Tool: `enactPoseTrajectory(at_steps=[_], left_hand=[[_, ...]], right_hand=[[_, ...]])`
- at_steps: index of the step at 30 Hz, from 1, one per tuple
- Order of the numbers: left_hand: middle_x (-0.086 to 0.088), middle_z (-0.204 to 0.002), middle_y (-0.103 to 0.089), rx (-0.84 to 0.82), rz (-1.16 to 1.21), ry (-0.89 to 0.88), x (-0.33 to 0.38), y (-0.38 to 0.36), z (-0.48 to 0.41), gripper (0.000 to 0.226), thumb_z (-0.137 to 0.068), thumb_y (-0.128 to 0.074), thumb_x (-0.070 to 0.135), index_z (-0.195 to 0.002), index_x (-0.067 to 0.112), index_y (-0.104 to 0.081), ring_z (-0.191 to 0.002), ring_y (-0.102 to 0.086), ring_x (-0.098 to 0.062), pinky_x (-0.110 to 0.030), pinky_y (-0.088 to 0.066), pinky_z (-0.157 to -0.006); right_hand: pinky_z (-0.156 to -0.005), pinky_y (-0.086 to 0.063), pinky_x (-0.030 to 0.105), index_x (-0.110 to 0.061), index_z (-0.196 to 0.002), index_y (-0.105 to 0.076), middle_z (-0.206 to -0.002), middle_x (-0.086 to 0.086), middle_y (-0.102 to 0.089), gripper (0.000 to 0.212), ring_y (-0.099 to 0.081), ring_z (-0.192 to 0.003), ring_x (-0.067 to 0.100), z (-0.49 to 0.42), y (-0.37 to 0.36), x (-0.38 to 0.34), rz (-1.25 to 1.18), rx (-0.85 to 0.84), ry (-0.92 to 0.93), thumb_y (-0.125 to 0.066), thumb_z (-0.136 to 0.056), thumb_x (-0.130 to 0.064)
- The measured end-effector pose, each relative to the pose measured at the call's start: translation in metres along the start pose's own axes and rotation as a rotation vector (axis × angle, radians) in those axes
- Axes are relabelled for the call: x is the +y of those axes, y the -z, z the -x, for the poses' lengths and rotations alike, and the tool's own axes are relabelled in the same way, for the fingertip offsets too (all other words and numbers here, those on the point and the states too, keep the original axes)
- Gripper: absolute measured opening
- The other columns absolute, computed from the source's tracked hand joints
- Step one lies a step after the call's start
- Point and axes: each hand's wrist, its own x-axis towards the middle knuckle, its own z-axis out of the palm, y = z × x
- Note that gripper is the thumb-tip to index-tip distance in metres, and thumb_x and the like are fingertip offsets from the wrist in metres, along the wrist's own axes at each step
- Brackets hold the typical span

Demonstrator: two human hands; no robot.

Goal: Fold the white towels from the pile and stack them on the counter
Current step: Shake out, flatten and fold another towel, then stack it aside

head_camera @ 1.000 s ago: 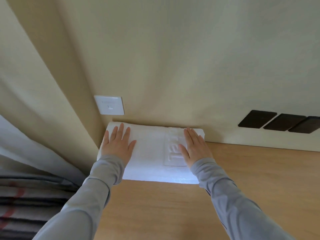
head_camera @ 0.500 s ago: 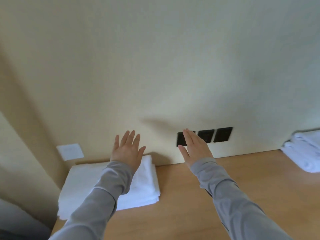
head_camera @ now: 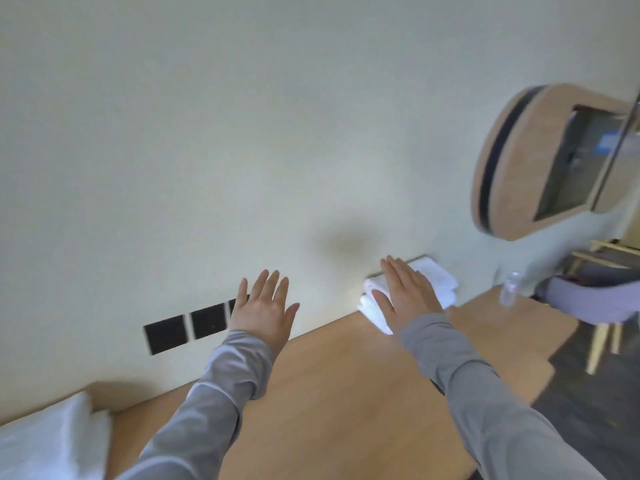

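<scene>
A stack of folded white towels [head_camera: 52,441] lies at the lower left corner on the wooden counter [head_camera: 329,393]. A pile of white towels [head_camera: 436,282] sits against the wall at the counter's right end. My left hand [head_camera: 265,308] hovers in the air with straight spread fingers, in front of the wall, holding nothing. My right hand [head_camera: 407,289] is also flat and empty, stretched out over the near part of the pile; whether it touches the pile I cannot tell.
Three black wall plates [head_camera: 187,323] sit low on the wall behind my left hand. A clear plastic bottle [head_camera: 510,289] stands at the counter's right end. Beyond it are a grey chair [head_camera: 595,303] and a rounded wooden wall unit [head_camera: 540,161].
Both hands lifted off the folded stack and swung right across the counter. The view turned right, so the stack slid to the lower left and the pile came under my right hand.
</scene>
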Motion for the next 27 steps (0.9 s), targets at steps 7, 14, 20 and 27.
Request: enactPoseTrajectory(at_steps=[7,14,20,27], left_hand=[[0.005,-0.159,-0.008,0.037,0.036,-0.144,0.131,-0.004,-0.059,0.057,-0.099,-0.017,0.046,-0.150,0.021,-0.010,-0.146,0.001,-0.013,-0.039,0.005,-0.117],[0.004,-0.159,-0.008,0.066,0.057,-0.170,0.206,-0.037,-0.135,0.057,-0.099,-0.018,0.046,-0.150,0.021,-0.012,-0.146,0.000,-0.014,-0.039,0.005,-0.117],[0.003,-0.159,-0.008,0.058,0.072,-0.118,0.256,-0.083,-0.207,0.057,-0.099,-0.017,0.045,-0.150,0.020,-0.011,-0.146,0.000,-0.014,-0.040,0.005,-0.117],[0.002,-0.159,-0.008,0.005,0.067,-0.099,0.295,-0.119,-0.258,0.056,-0.100,-0.017,0.043,-0.150,0.019,-0.011,-0.146,0.000,-0.014,-0.041,0.004,-0.117]], right_hand=[[-0.114,-0.015,0.033,-0.014,-0.148,-0.014,-0.156,0.001,-0.015,0.063,-0.012,-0.144,0.014,0.025,0.034,0.147,0.130,0.018,-0.197,-0.018,-0.095,-0.049],[-0.113,-0.017,0.032,-0.015,-0.148,-0.013,-0.157,0.001,-0.013,0.058,-0.012,-0.144,0.014,-0.012,0.019,0.240,0.162,0.001,-0.262,-0.029,-0.099,-0.041],[-0.115,-0.014,0.032,-0.017,-0.149,-0.009,-0.157,-0.001,-0.010,0.057,-0.008,-0.145,0.012,-0.074,-0.015,0.304,0.187,-0.026,-0.217,-0.026,-0.099,-0.040],[-0.116,-0.014,0.033,-0.016,-0.148,-0.012,-0.157,0.001,-0.013,0.057,-0.010,-0.144,0.014,-0.119,-0.056,0.366,0.126,-0.102,-0.195,-0.031,-0.099,-0.038]])
